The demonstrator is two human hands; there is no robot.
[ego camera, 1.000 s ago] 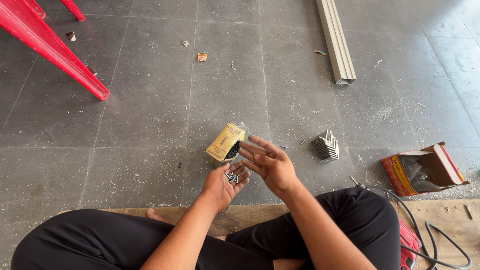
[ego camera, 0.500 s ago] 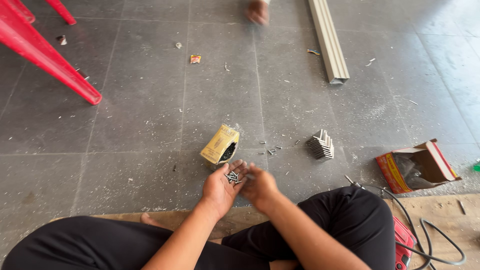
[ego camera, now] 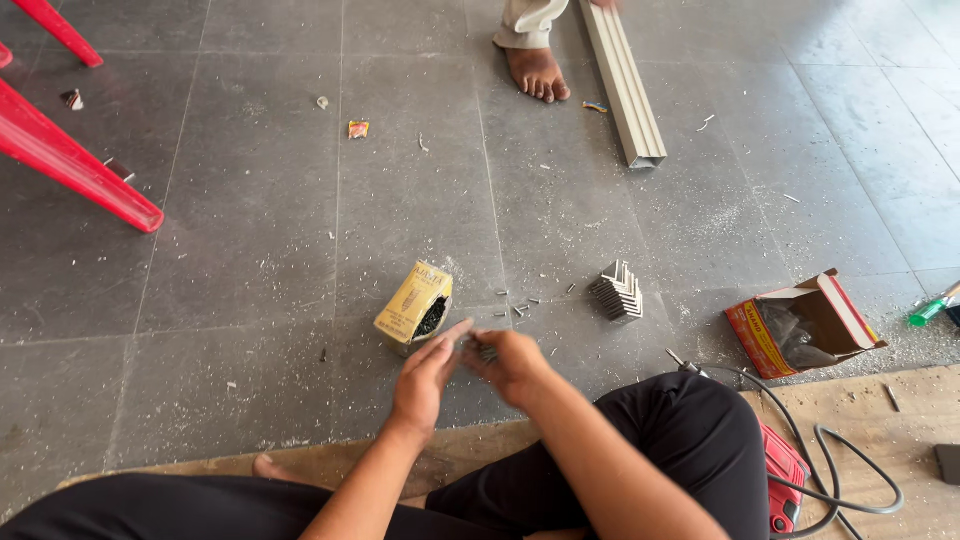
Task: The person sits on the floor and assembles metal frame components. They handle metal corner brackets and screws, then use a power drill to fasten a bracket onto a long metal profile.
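Our left hand point(ego camera: 425, 378) lies cupped, fingers loosely spread, touching our right hand point(ego camera: 510, 362), which is curled and pinching small dark screws point(ego camera: 484, 350); their number is blurred. Just far-left lies one open yellow box point(ego camera: 412, 304); one stack of metal brackets point(ego camera: 616, 292) sits right.

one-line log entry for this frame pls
left hand: cupped, open | right hand: pinching small screws | yellow box: open, on floor, beside hands

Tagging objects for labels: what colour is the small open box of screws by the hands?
Yellow, with dark screws showing at its open end; the small box is clearest in the head view.
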